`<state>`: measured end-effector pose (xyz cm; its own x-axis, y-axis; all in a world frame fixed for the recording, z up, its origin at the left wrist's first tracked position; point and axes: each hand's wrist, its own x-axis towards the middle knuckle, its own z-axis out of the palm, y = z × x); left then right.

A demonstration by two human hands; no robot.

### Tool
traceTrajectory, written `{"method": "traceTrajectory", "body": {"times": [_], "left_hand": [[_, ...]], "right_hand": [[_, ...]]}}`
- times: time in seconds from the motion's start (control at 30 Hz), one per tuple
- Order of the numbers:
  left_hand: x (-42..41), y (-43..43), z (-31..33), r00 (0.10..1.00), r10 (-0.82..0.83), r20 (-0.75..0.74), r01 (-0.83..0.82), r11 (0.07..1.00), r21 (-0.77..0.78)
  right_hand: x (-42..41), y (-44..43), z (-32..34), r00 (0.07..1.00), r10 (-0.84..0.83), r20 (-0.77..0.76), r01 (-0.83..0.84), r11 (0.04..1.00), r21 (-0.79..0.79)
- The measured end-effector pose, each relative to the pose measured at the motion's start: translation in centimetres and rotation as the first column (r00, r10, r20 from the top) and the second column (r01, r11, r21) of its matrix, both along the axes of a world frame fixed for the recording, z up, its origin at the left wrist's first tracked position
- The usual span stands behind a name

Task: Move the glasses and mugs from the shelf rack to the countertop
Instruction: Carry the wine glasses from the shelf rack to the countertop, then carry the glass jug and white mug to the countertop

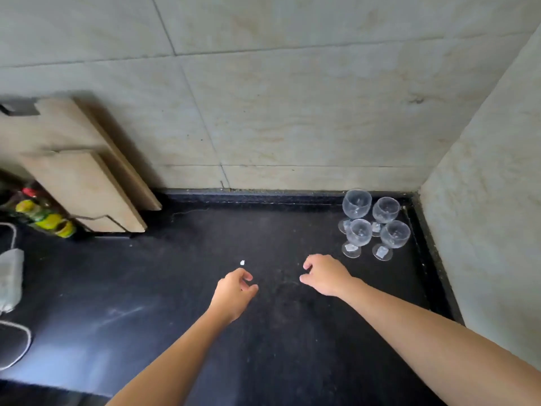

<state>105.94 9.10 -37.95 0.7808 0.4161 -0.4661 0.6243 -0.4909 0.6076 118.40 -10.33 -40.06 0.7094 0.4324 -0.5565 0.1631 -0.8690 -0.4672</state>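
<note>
Several clear stemmed glasses (374, 224) stand upright in a tight cluster in the back right corner of the black countertop (175, 288). My left hand (234, 291) hovers over the middle of the counter, fingers loosely curled and apart, holding nothing. Over the counter to its right is my right hand (325, 275), also empty with curled fingers, a short way to the near left of the glasses. No mugs and no shelf rack are in view.
Stone slabs (79, 165) lean against the tiled wall at the back left, with bottles (46, 216) beside them. A white adapter with cord (10, 276) lies at the left edge. A tiled side wall (483, 215) bounds the counter on the right. A white speck (242, 262) lies on the counter.
</note>
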Motion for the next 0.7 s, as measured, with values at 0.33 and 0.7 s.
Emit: {"method": "traceTrajectory", "body": {"times": [0.33, 0.7], "left_hand": [[-29.1, 12.7, 4.4, 0.951, 0.306, 0.034, -0.302, 0.905, 0.300], [-65.3, 17.7, 11.3, 0.721, 0.691, 0.049, -0.602, 0.591, 0.537]], "right_hand": [[-20.3, 20.3, 6.5, 0.730, 0.646, 0.224, -0.656, 0.754, -0.040], [-53.6, 36.2, 13.4, 0.044, 0.888, 0.457, -0.987, 0.109, -0.118]]}}
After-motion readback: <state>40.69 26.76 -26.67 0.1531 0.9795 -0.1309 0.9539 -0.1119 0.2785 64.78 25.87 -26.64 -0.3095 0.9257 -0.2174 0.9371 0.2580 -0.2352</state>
